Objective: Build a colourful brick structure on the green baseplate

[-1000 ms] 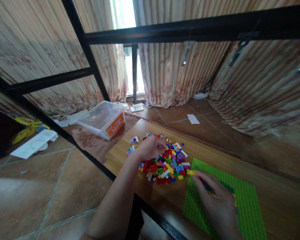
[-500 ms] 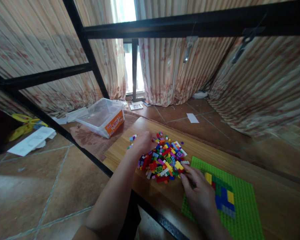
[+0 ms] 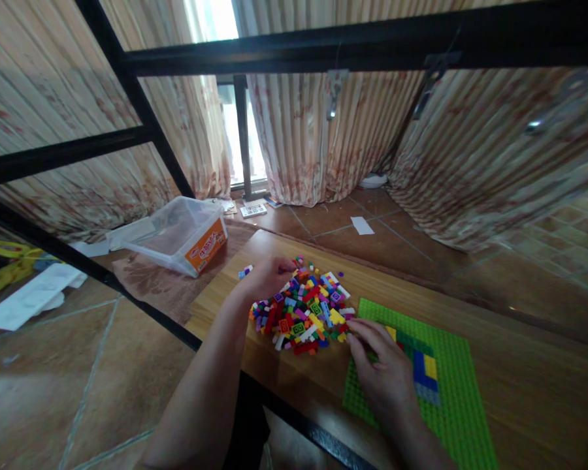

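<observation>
The mixed pile of small multicoloured plastic bricks (image 3: 308,320) lies between our left hand (image 3: 267,277), fingers curled inward, and our right hand (image 3: 389,378), thumb and forefinger slightly parted; we cannot tell whether either grips a brick. We judge that a sideways drag of the left wrist could scatter bricks, and that the right palm, low over the studded green plastic baseplate (image 3: 455,405), could push it askew. The bricks point every way; the baseplate's far edge slants rightward and towards us, its long axis uncertain because its near end is cut off.
</observation>
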{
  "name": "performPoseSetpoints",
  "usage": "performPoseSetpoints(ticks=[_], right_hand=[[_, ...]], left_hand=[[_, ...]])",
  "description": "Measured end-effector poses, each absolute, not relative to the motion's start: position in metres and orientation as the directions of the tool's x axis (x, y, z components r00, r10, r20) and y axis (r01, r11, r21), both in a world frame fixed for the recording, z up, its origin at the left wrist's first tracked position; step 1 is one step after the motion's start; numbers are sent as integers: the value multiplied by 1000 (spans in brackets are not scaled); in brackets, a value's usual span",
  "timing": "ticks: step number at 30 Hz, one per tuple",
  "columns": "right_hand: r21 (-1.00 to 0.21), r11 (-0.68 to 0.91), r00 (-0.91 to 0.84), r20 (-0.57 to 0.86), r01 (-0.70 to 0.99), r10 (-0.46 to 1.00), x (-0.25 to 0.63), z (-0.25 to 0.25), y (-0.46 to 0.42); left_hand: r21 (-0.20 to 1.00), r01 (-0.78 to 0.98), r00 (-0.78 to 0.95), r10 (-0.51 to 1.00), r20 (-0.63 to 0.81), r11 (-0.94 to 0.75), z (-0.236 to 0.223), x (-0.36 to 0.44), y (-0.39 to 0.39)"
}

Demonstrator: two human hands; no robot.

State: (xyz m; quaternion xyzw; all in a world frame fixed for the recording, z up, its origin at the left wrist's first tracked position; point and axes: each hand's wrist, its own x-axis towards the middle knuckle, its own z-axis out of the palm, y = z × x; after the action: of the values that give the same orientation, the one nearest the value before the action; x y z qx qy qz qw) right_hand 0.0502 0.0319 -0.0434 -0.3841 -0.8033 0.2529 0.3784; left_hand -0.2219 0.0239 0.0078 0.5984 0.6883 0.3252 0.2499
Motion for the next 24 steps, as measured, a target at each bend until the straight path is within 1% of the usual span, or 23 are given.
performPoseSetpoints(ticks=[8, 10, 12, 14, 16, 19, 24], right_hand=[[-705, 582, -422, 421, 405, 803, 53, -44, 32], [-704, 582, -422, 421, 406, 803, 54, -42, 33], [-704, 585, -421, 424, 404, 802, 55, -41, 33], [-704, 589, -420, 432, 396, 798, 56, -40, 34], [-706, 593, -416, 441, 386, 795, 57, -39, 34], [-714, 585, -405, 439, 385, 802, 59, -37, 34], [-735, 568, -400, 426, 370, 811, 61, -33, 36]], left_hand=[[620, 779, -116, 993, 1, 90, 4, -219, 26], [542, 828, -195, 980, 36, 145, 6, -215, 29], [429, 880, -273, 956, 110, 202, 7, -209, 34], [331, 921, -270, 950, 159, 206, 6, -203, 40], [271, 947, -220, 964, 152, 173, 4, -195, 46], [242, 957, -190, 975, 113, 159, 0, -187, 52], [252, 952, -205, 973, 103, 174, 4, -187, 52]])
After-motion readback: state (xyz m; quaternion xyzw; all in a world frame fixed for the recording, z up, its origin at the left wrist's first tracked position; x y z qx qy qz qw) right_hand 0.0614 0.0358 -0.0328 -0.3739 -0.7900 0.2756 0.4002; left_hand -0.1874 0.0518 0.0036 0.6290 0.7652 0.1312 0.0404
